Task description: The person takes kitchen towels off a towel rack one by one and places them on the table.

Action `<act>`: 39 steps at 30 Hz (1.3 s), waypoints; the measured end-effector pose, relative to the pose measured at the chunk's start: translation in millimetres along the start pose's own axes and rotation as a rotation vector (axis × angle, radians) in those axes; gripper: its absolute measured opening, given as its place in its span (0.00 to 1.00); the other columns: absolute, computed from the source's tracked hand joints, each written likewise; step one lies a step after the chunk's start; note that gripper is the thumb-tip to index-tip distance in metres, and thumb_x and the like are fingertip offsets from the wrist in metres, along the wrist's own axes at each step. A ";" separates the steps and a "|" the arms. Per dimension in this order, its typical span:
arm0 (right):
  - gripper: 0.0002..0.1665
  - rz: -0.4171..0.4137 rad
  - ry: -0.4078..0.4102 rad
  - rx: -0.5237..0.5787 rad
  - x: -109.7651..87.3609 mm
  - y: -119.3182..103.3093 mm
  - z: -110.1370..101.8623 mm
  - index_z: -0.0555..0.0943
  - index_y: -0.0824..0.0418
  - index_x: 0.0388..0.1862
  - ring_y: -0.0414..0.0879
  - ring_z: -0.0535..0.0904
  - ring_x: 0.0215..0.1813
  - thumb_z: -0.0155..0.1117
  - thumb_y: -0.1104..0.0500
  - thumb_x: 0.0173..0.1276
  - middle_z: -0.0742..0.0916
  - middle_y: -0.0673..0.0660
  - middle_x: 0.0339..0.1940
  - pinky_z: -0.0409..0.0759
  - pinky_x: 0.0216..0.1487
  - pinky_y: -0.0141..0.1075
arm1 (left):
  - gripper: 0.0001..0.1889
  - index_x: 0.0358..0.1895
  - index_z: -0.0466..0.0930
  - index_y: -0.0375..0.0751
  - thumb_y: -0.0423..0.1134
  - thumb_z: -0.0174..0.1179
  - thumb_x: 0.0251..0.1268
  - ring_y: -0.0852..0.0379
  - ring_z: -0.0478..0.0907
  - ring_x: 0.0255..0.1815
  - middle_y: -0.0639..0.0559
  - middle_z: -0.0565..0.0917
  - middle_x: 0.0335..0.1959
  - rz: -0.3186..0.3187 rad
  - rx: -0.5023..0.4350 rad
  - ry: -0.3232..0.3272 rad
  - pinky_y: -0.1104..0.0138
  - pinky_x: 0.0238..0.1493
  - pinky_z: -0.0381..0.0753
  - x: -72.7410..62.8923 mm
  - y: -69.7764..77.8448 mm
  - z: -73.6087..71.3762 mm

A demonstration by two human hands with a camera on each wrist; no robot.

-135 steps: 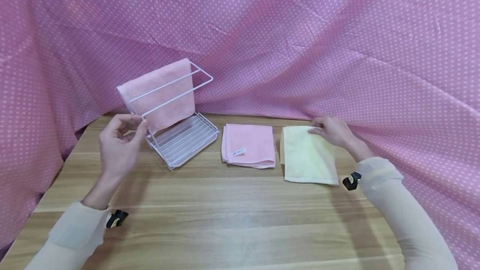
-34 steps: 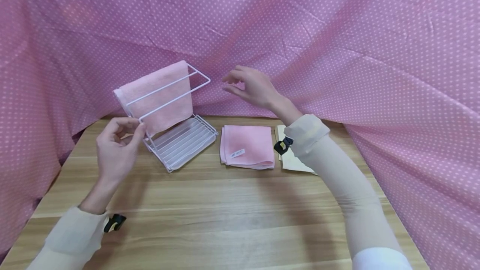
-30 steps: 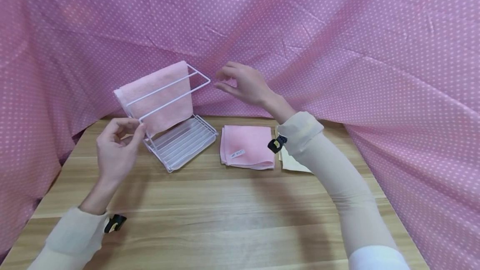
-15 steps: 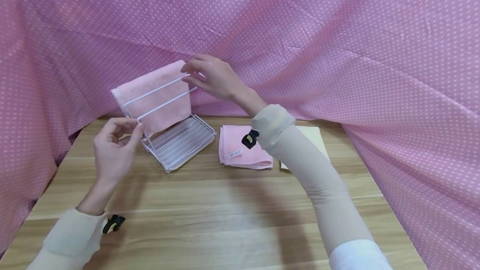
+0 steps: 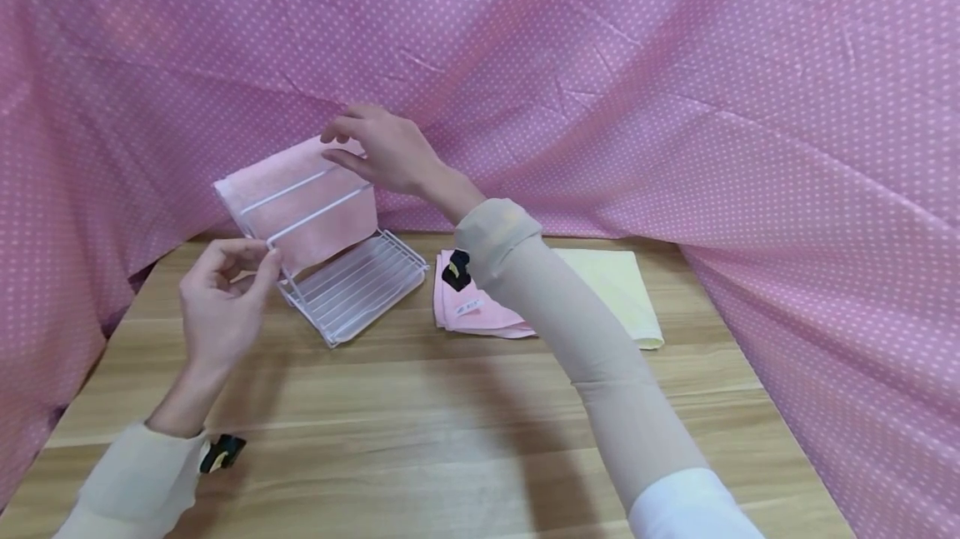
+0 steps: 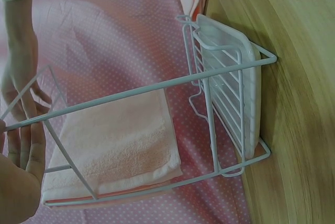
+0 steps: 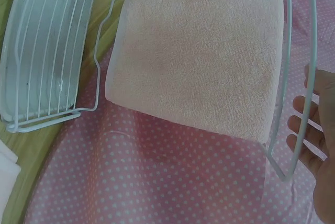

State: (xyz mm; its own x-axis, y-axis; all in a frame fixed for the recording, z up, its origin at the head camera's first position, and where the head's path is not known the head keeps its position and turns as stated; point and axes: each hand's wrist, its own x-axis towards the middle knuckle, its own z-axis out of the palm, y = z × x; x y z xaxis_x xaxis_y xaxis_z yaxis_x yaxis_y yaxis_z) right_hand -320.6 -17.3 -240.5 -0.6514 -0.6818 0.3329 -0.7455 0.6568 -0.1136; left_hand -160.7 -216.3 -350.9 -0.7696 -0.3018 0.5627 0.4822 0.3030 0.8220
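Observation:
A white wire rack (image 5: 318,215) stands at the back left of the table, and my left hand (image 5: 221,297) grips its front upper corner. In the left wrist view the fingers (image 6: 31,148) curl round the bar. A pink towel (image 5: 270,179) hangs draped over the rack's rear top rail. My right hand (image 5: 386,152) is at the right end of the top bars, overlapping the towel's upper right corner from the head. In the right wrist view that hand's loosely bent fingers (image 7: 309,110) lie beside the outer bar, with nothing held.
A clear plastic tray (image 6: 256,88) sits in the rack's base. Right of the rack lie a folded pink towel (image 5: 487,321) and a yellow towel (image 5: 615,281), both partly hidden by my right sleeve (image 5: 570,322). A pink dotted curtain (image 5: 525,64) hangs behind.
My right hand has left the yellow towel, now lying flat, and travelled left through the air to the rack's top. My left hand has kept its grip on the rack.

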 end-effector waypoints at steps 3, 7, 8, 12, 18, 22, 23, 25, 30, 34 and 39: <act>0.20 0.011 -0.029 -0.002 7.0 -2.5 1.7 0.83 0.46 0.65 0.39 0.82 0.65 0.58 0.41 0.82 0.87 0.46 0.63 0.85 0.65 0.29 | 0.05 0.43 0.83 0.28 0.21 0.65 0.67 0.73 0.84 0.34 0.71 0.86 0.35 0.000 -0.001 0.002 0.83 0.37 0.89 -0.8 0.2 0.5; 0.21 0.021 -0.065 -0.007 14.7 -5.9 4.4 0.82 0.45 0.66 0.38 0.81 0.65 0.57 0.41 0.83 0.86 0.45 0.64 0.83 0.66 0.27 | 0.06 0.43 0.83 0.29 0.21 0.66 0.67 0.73 0.84 0.34 0.71 0.86 0.35 0.000 0.000 0.002 0.83 0.36 0.88 -1.1 0.7 0.8; 0.21 0.024 -0.071 -0.010 16.2 -6.5 4.9 0.82 0.45 0.66 0.38 0.81 0.65 0.57 0.40 0.83 0.86 0.45 0.64 0.83 0.66 0.27 | 0.05 0.43 0.83 0.29 0.21 0.66 0.67 0.73 0.84 0.34 0.71 0.86 0.35 -0.001 -0.001 0.002 0.84 0.36 0.88 -1.0 0.8 0.8; 0.21 0.036 -0.098 -0.021 22.2 -8.7 5.8 0.82 0.43 0.66 0.37 0.81 0.65 0.56 0.39 0.83 0.85 0.44 0.65 0.83 0.66 0.27 | 0.05 0.44 0.83 0.26 0.21 0.66 0.67 0.73 0.84 0.35 0.71 0.86 0.35 -0.004 -0.001 0.005 0.84 0.37 0.88 -0.4 1.4 0.9; 0.22 0.044 -0.155 -0.037 31.8 -12.1 7.6 0.81 0.40 0.68 0.37 0.79 0.65 0.56 0.39 0.82 0.83 0.43 0.68 0.82 0.66 0.28 | 0.05 0.44 0.83 0.27 0.22 0.66 0.67 0.73 0.84 0.35 0.72 0.86 0.35 -0.003 0.015 0.012 0.84 0.36 0.88 -1.5 1.4 -0.3; 0.21 0.039 -0.169 -0.053 37.0 -12.8 11.3 0.82 0.40 0.67 0.37 0.79 0.64 0.58 0.40 0.82 0.83 0.43 0.66 0.81 0.65 0.27 | 0.05 0.43 0.83 0.26 0.21 0.66 0.67 0.73 0.84 0.35 0.71 0.86 0.35 -0.005 0.013 0.007 0.84 0.36 0.88 -2.2 1.7 -0.3; 0.20 0.036 -0.173 -0.058 38.3 -12.9 12.1 0.82 0.39 0.67 0.37 0.79 0.64 0.58 0.40 0.81 0.83 0.43 0.66 0.81 0.65 0.26 | 0.05 0.43 0.82 0.26 0.21 0.66 0.67 0.73 0.84 0.35 0.71 0.86 0.35 -0.006 0.009 0.007 0.84 0.36 0.88 -2.3 1.8 -0.1; 0.20 0.037 -0.181 -0.067 40.7 -12.9 13.3 0.82 0.39 0.66 0.37 0.78 0.65 0.58 0.39 0.81 0.83 0.43 0.66 0.79 0.67 0.26 | 0.05 0.43 0.82 0.25 0.21 0.66 0.66 0.73 0.84 0.34 0.71 0.87 0.34 -0.007 0.006 0.005 0.84 0.36 0.88 -2.3 2.0 0.2; 0.21 0.049 -0.194 -0.057 46.1 -12.5 15.3 0.82 0.39 0.67 0.39 0.77 0.70 0.59 0.38 0.80 0.83 0.43 0.69 0.74 0.74 0.26 | 0.06 0.44 0.82 0.25 0.21 0.66 0.67 0.73 0.84 0.34 0.71 0.86 0.35 -0.008 0.017 0.003 0.84 0.36 0.88 -1.9 2.0 1.1; 0.22 0.042 -0.188 -0.036 48.1 -12.1 15.8 0.82 0.39 0.67 0.39 0.78 0.69 0.61 0.39 0.79 0.84 0.43 0.68 0.74 0.74 0.27 | 0.05 0.43 0.83 0.27 0.21 0.66 0.67 0.73 0.84 0.34 0.71 0.86 0.34 -0.009 0.013 0.006 0.84 0.35 0.88 -1.8 1.3 1.3; 0.22 0.040 -0.206 -0.021 48.8 -11.4 17.3 0.81 0.38 0.69 0.39 0.76 0.72 0.60 0.39 0.80 0.83 0.42 0.70 0.72 0.78 0.30 | 0.05 0.43 0.83 0.27 0.21 0.66 0.66 0.73 0.84 0.33 0.71 0.86 0.34 -0.007 0.010 0.008 0.84 0.34 0.87 -1.8 0.9 1.7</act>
State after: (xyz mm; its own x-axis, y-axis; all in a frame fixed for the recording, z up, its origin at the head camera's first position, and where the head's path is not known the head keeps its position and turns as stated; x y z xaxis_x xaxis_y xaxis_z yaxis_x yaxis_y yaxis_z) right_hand -346.3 -63.6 -239.2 -0.6968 -0.7054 0.1303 -0.7171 0.6895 -0.1023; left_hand -159.6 -214.0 -351.3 -0.7698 -0.3111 0.5574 0.4724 0.3097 0.8252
